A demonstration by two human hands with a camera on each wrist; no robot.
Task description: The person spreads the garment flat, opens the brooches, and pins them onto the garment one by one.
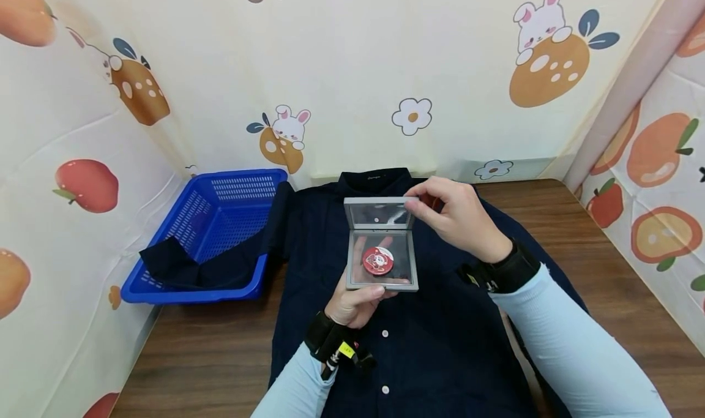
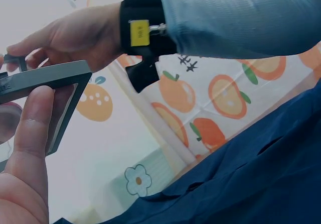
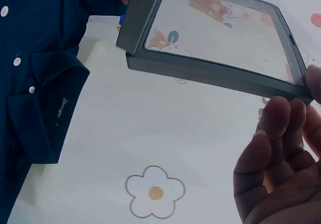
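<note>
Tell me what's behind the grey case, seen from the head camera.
Part of the left hand shows through the clear panel, with the dark shirt beyond. Whatever the red badge and grey frame block cannot be seen.

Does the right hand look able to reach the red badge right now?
Probably yes: the lid of the case is tilted up and the red badge seems uncovered from above, though the right hand would first have to release the lid.

Above the shirt (image 1: 440, 326), the case (image 1: 381, 227) looks like matt plastic, with smooth, clear, glossy panes (image 1: 360, 276); its badge (image 1: 377, 261) looks shiny. The shirt is matt cloth with smooth buttons (image 1: 385, 333). Left of the shirt, the basket (image 1: 190, 296) is faintly glossy plastic; under the shirt, the counter (image 1: 215, 354) is smooth, wood-grained.
</note>
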